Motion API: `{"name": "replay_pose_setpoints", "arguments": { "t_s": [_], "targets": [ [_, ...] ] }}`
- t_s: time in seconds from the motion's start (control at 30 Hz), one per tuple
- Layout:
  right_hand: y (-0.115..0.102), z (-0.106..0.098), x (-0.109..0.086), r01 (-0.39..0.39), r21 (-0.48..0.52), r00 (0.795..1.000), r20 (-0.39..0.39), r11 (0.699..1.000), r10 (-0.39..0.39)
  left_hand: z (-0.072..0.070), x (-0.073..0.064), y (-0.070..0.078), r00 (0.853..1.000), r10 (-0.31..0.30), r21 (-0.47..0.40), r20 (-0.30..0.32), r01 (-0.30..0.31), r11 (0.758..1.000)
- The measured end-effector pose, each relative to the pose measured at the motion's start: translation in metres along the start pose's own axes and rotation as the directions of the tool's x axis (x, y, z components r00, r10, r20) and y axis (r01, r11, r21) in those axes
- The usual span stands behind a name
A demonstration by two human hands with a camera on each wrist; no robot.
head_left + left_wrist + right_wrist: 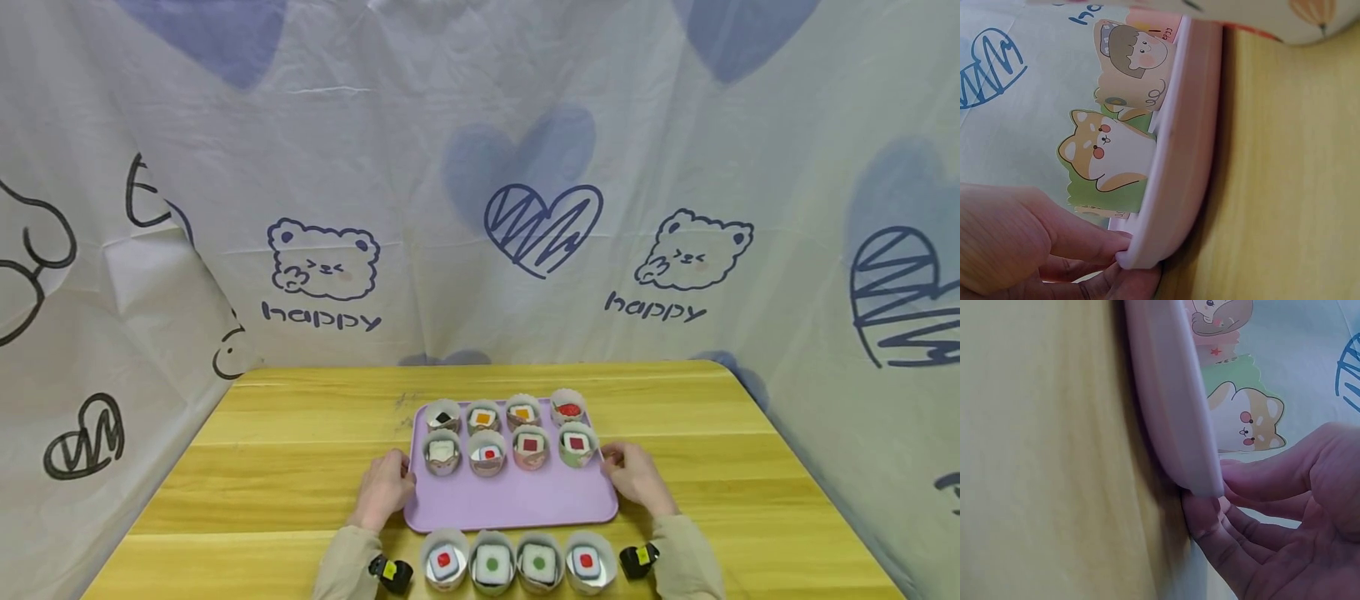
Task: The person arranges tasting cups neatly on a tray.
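A lavender tray (510, 507) lies on the wooden table between the two hands. On it stand two rows of paper cups with cartoon prints, each holding a small square cake-like piece with a coloured top, such as the pink cup (531, 460) and the green cup (577, 457). My left hand (384, 490) pinches the tray's left rim; its thumb and fingers meet on the rim (1175, 181) in the left wrist view. At the opposite side my right hand (633, 477) holds the right rim (1175, 406), thumb above and fingertips tucked underneath.
In front of the tray, a row of several more filled paper cups (492, 587) stands on the table (285, 450). A patterned cloth (427, 275) hangs behind the table's back edge and along both sides.
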State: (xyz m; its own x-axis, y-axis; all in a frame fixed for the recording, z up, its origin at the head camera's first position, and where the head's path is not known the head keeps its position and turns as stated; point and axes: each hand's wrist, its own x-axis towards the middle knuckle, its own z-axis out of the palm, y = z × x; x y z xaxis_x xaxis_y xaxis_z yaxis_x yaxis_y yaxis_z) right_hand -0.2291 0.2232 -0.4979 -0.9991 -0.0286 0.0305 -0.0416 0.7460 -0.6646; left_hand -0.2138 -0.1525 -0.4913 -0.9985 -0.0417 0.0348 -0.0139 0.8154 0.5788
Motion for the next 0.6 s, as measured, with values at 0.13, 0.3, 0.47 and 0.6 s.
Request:
{"name": "replay_pose_setpoints", "arguments": {
  "t_s": [0.13, 0.3, 0.47, 0.6],
  "targets": [
    [0.0002, 0.0015, 0.0000, -0.006, -0.021, 1.000, 0.000, 1.000, 0.006, 0.0005, -0.0004, 0.0002, 1.000, 0.005, -0.008, -0.003, -0.005, 1.000],
    [0.0012, 0.0020, -0.0008, -0.014, -0.021, 1.000, -0.007, 1.000, 0.014, 0.0005, -0.0012, 0.0015, 1.000, -0.012, -0.030, 0.018, 0.012, 0.999],
    [0.0006, 0.0015, -0.0010, -0.023, -0.033, 1.000, -0.008, 0.999, 0.023, 0.0004, -0.0020, 0.0014, 0.999, -0.021, -0.051, 0.027, 0.023, 0.998],
    [-0.0010, 0.0018, -0.0002, -0.018, -0.042, 1.000, -0.014, 0.999, 0.018, -0.0014, -0.0030, 0.0000, 1.000, -0.013, -0.072, 0.020, 0.014, 0.997]
  ]
}}
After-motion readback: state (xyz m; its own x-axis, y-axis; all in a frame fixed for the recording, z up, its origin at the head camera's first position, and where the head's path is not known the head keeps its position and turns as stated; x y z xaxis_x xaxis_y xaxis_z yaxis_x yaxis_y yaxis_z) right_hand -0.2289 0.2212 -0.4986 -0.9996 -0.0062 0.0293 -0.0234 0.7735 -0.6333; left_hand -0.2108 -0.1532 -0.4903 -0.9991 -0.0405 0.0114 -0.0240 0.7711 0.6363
